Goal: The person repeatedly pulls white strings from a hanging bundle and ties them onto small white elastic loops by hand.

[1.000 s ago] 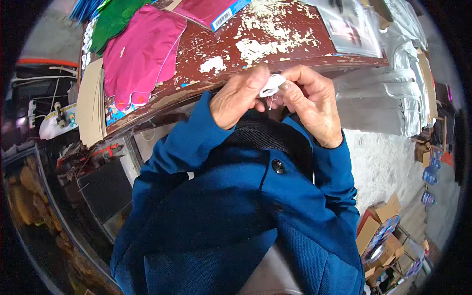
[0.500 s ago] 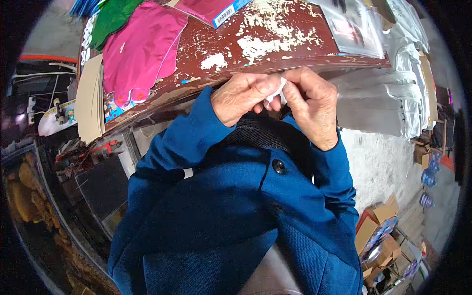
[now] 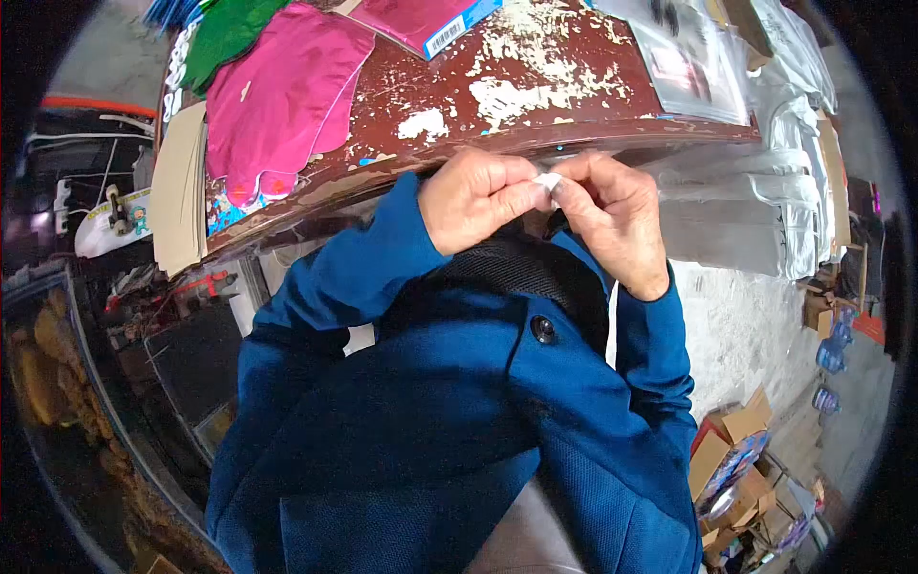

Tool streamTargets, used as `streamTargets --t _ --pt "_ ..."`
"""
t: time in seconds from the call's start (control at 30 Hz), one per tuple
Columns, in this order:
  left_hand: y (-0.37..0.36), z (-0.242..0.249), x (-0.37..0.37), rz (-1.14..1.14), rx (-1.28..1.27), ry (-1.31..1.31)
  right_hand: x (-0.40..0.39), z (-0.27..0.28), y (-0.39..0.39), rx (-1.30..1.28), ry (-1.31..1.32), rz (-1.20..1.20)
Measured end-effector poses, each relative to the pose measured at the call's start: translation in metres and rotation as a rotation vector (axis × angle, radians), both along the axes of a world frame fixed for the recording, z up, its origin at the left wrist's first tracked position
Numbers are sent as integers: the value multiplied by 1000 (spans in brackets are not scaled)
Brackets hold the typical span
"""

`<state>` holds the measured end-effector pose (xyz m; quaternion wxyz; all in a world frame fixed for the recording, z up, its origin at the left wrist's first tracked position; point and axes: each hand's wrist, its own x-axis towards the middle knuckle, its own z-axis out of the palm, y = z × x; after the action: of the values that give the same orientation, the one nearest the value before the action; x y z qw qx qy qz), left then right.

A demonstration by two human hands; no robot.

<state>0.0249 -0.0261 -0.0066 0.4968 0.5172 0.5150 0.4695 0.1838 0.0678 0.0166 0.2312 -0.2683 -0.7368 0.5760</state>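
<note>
Both my hands are held together in front of my chest, just short of the table's near edge. My left hand point(image 3: 483, 198) pinches one side of a small white piece point(image 3: 549, 180), thin and crumpled like paper or film. On its other side, the thumb and fingers of my right hand point(image 3: 612, 210) pinch it too. The fingers cover most of the piece, so its kind cannot be made out. Beyond my left hand, pink fabric point(image 3: 287, 91) with a pale edge lies on the worn red-brown table point(image 3: 411, 96).
Green fabric point(image 3: 225, 43) and a pink packet point(image 3: 406, 19) with a barcode lie at the back. Clear plastic sleeves point(image 3: 688, 62) sit at the right end, beside stacked plastic-wrapped bundles point(image 3: 755, 201). Cardboard sheets point(image 3: 180, 191) hang over the left edge. Open cartons point(image 3: 732, 450) stand lower right.
My left hand has turned slightly and its fingers have drawn closer to my right hand's. The white piece now looks shorter and more bunched between the fingertips. The view has shifted a little.
</note>
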Motion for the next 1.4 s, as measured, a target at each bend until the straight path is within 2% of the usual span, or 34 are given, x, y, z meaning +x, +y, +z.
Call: streamTargets --t 0.07,0.1,0.17,0.27,0.4,0.43,0.57,0.7,0.87,0.93,1.0,1.03,1.13,1.17,1.23,1.27,1.33,1.4 --pt "-3 1 0 58 220 390 3 7 5 -264 -72 79" --pt "-3 1 0 78 223 409 5 4 5 -256 -59 101" --pt "-2 2 -1 132 401 559 3 -11 4 -404 12 153" --pt "3 3 -4 245 648 872 -8 -22 3 -1010 100 112" --pt "11 1 -16 277 922 1223 -15 -22 13 -1625 169 198" --pt "11 8 -22 259 1007 1195 -14 -21 14 -1863 215 198" --pt "14 6 -37 245 1127 1132 -24 -10 8 -2033 248 269" --pt "10 6 -54 261 1114 1132 -46 5 0 -1938 227 269" --pt "-10 25 -89 403 775 1002 -72 23 -6 -1819 234 256" --pt "-20 27 -110 464 715 1008 -78 24 -5 -1581 238 260" --pt "-29 34 -143 621 549 1124 -81 24 -2 -1347 241 260" --pt "-31 29 -162 739 538 1127 -82 23 1 -1348 239 259" --pt "-49 21 -235 988 411 897 -79 16 17 -1236 283 318" --pt "-54 8 -270 1085 394 1076 -79 14 21 -1199 299 338" --pt "-67 -8 -327 1186 263 1048 -78 11 26 -1216 316 312" --pt "-76 -2 -348 1175 83 927 -79 9 29 -1233 332 291" --pt "-85 -6 -379 1310 -36 884 -78 7 33 -1267 355 247" --pt "-88 4 -392 1348 -56 1034 -78 5 36 -1266 344 229"
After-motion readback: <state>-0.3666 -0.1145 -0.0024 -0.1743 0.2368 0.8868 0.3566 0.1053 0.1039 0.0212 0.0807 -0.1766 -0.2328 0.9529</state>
